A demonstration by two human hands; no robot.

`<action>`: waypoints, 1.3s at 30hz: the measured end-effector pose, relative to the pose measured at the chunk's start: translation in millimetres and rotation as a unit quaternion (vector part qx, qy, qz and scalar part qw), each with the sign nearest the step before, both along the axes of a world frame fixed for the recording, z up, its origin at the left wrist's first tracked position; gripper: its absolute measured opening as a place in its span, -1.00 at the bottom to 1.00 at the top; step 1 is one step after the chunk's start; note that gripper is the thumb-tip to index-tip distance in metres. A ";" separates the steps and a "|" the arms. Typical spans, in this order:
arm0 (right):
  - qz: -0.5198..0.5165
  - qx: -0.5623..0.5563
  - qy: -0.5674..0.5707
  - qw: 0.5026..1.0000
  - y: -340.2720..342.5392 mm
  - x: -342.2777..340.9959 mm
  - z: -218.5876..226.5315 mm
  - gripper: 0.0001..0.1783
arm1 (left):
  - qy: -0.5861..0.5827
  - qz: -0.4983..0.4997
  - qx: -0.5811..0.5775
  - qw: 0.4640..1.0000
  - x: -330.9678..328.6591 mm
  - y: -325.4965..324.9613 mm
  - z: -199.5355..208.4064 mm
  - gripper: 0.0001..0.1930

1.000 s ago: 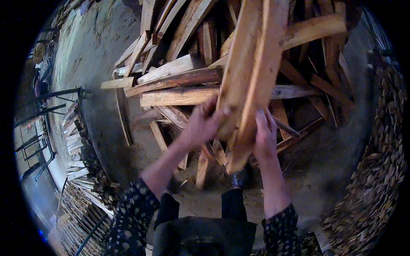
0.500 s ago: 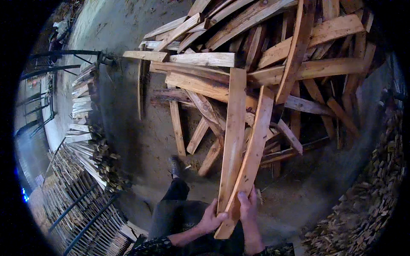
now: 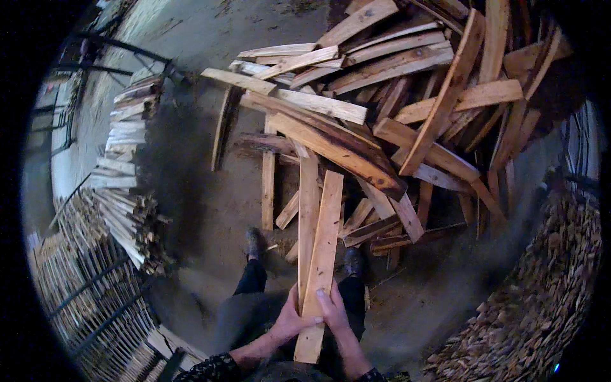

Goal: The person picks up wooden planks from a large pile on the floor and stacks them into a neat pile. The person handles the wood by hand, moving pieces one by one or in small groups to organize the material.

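Observation:
Two long, pale wooden boards are held in front of my legs, their far ends pointing toward the heap of wood. The front board (image 3: 323,248) overlaps the rear board (image 3: 308,210), which shows along its left side. My left hand (image 3: 291,318) is closed around the lower left edges of the boards, thumb across the front one. On the right edge, my right hand (image 3: 332,307) grips the front board with the thumb on its face. Fingers behind the wood are hidden, so whether my right hand also holds the rear board I cannot tell.
A loose heap of boards (image 3: 337,149) lies just ahead, spreading to the right. Stacked boards (image 3: 124,149) and a slatted stack with dark bars (image 3: 89,299) stand at left. A large pile of wood pieces (image 3: 528,305) is at right. My shoes (image 3: 253,244) rest on the dirt floor.
Both hands and the two boards have shifted left in view, and the boards now overlap more closely and stand straighter. The view has turned, and my second shoe now shows.

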State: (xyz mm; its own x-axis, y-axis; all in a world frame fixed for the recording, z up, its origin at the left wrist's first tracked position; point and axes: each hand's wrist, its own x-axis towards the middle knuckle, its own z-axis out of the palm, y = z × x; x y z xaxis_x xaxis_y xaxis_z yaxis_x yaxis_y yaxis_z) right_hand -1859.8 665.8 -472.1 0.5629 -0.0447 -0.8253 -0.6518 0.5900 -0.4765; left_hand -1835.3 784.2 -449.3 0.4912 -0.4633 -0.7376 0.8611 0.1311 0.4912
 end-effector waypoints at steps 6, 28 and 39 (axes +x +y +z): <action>0.067 0.092 -0.039 0.993 -22.6 -4.3 -9.1 -0.41 | 0.050 0.071 0.043 0.995 -25.4 -5.5 0.0 0.01; 0.368 -0.049 0.150 0.917 43.9 -97.1 -198.3 -0.45 | 0.213 0.385 0.240 0.865 -208.9 188.3 -85.0 -0.17; 0.078 -0.073 0.100 0.989 94.9 -12.5 -350.1 -0.54 | 0.222 0.531 0.168 0.800 -264.4 183.8 -190.9 -0.19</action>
State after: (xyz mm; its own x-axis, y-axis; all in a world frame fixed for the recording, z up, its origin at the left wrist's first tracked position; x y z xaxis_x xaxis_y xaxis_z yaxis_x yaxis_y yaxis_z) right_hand -1872.3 760.8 -822.3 0.3987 -0.0971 -0.9119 -0.8192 0.4092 -0.4017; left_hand -2099.7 968.0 -640.3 0.1304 0.3029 -0.9441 0.4514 0.8296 0.3285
